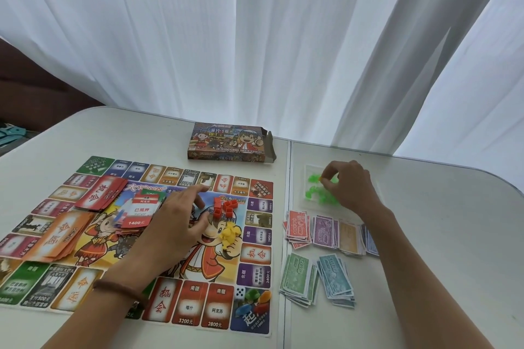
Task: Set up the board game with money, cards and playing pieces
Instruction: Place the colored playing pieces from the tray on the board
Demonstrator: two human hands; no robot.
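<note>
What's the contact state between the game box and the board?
Apart. The head view shows a strip of bare table between the near edge of the game box and the far edge of the board.

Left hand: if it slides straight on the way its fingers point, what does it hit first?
Most likely the red houses heaped on the board just beyond the fingertips of the left hand; the line may just miss them, toward the game box.
</note>
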